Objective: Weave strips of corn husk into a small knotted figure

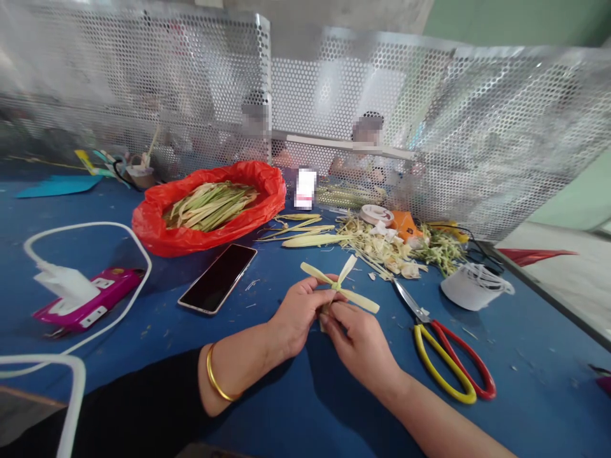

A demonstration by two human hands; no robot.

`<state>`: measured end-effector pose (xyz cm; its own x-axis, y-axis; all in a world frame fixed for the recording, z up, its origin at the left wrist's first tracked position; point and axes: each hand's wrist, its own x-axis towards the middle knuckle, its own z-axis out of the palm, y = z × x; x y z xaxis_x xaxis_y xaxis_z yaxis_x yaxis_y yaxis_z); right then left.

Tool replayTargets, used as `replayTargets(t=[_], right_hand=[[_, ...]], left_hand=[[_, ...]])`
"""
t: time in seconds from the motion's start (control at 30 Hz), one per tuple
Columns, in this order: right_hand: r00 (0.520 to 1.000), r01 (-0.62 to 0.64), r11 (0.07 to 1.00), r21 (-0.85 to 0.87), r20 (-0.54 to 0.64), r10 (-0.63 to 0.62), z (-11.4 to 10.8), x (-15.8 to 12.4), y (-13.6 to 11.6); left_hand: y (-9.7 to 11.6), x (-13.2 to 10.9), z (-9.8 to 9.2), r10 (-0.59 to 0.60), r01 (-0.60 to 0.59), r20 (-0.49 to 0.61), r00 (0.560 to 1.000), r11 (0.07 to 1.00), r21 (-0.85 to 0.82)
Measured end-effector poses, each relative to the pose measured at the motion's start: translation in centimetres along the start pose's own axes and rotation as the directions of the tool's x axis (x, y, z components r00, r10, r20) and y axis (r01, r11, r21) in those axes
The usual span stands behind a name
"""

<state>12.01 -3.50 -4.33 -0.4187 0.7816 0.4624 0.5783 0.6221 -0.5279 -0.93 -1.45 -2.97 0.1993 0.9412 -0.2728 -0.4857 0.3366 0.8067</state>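
Between my two hands is a piece woven from pale green leaf strips (pixel 354 299), with several flat ends spreading out from a small knot. My left hand (pixel 300 307), below a gold bangle, pinches it from the left, thumb near the knot. From the right, my right hand (pixel 356 327) grips its lower part, which the fingers mostly hide. Scissors (pixel 445 353) with one yellow and one red handle lie to the right of my right hand, blades pointing away. Loose leaf strips (pixel 315 240) rest on the blue table beyond my hands.
A red plastic bag (pixel 157 232) full of leaf strips stands at the back left. A phone (pixel 219 278) lies before it, near a purple power strip (pixel 102 296) and white cable. Leaf scraps (pixel 382 248) and a white tape roll (pixel 472 287) sit right. Perforated metal panels (pixel 305 83) edge the back.
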Motion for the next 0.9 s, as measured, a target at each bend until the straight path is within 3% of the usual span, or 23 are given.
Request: replayTargets(t=[0.1,0.2,0.3,0.43,0.57,0.67,0.77,0.83,0.9], right_hand=[[0.991,0.038,0.985,-0.166,-0.119,-0.058,-0.9,-0.1,-0.3],[0.941,0.003,0.918,-0.396,-0.309,-0.136,-2.2,0.2,-0.1],[0.948,-0.006,0.854,-0.520,-0.274,-0.159,-2.8,0.6,0.6],[0.977,0.117,0.898,-0.424,-0.111,-0.180,-2.4,0.8,1.1],[0.977,0.170,0.915,-0.365,-0.059,-0.205,-2.4,0.8,0.8],[0.979,0.062,0.934,-0.352,-0.160,-0.125,-3.3,0.8,0.7],[0.964,-0.063,0.960,-0.274,-0.266,-0.012,-4.1,0.9,1.1],[0.973,-0.134,0.985,-0.107,-0.203,0.110,-4.1,1.1,1.4],[0.974,-0.215,0.973,0.085,-0.057,0.220,-3.8,1.2,1.5]], left_hand=[[0.5,0.0,0.0,0.050,-0.050,0.028,0.998,0.999,0.000],[0.8,-0.1,0.2,0.102,-0.102,0.008,0.995,0.995,0.015],[0.7,-0.1,0.3,0.123,-0.121,-0.045,0.991,0.991,0.051],[0.5,0.3,0.2,0.161,-0.157,-0.067,0.985,0.985,0.070],[0.7,0.7,-0.1,0.148,-0.137,-0.071,0.986,0.982,0.133],[1.1,0.5,-0.3,0.125,-0.103,-0.077,0.989,0.963,0.251],[1.0,-0.1,-0.2,0.029,-0.037,0.027,0.999,0.907,0.419],[0.7,-0.6,-0.2,-0.051,-0.039,0.153,0.987,0.845,0.534],[0.4,-1.0,-0.1,-0.114,-0.080,0.267,0.957,0.780,0.621]])
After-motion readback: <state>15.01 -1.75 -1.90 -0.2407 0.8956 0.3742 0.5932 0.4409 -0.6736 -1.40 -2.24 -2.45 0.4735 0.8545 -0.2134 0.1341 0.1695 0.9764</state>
